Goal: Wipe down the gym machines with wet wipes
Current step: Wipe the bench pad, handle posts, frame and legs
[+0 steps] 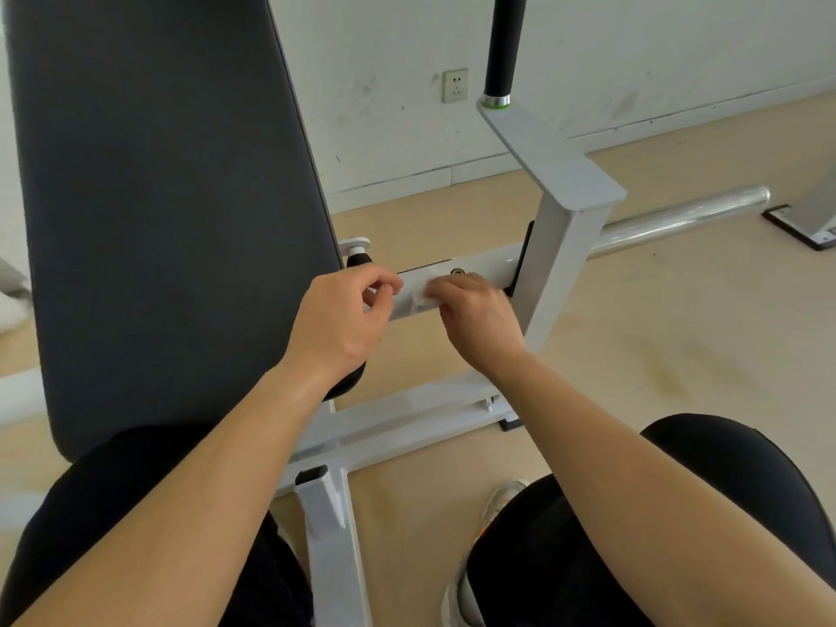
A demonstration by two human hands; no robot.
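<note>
A white gym machine fills the view, with a dark padded backrest (172, 210) on the left and a white horizontal arm (488, 264) running right from it. My right hand (479, 319) presses a crumpled white wet wipe (423, 296) onto that arm, just below a small bolt (458, 272). My left hand (344, 323) hovers beside it at the pad's edge, fingers curled with thumb and forefinger pinched near the wipe's left end; whether it holds the wipe is unclear.
A white upright post (561, 246) rises right of my hands and carries a black foam handle (504, 43). A chrome bar (678, 214) sticks out to the right. White base rails (407, 423) cross the beige floor. My knees and a shoe (502, 500) are below.
</note>
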